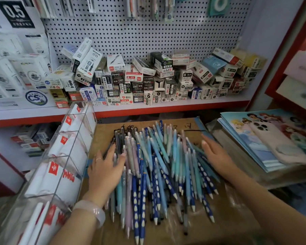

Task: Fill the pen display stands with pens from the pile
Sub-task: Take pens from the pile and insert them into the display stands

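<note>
The pile of pens (159, 167) mixes dark blue barrels dotted with white ovals, light blue, teal, pale lilac, grey and, at its eleven o'clock edge, black ones; most tips are white. Beneath it lies brown cardboard (224, 225). At nine o'clock the clear display stand (60, 167) holds white cards with red logos. The shelf edge (166, 107) at twelve o'clock is red under white, carrying boxes (140, 82) in white, black, red and pale blue before a white pegboard (148, 32) with dark holes. At three o'clock, light blue cartoon-printed notebooks (254, 138) bear a pale pink phone (276, 142). The left hand (104, 172) wears a translucent pale pink bangle (94, 211).
</note>
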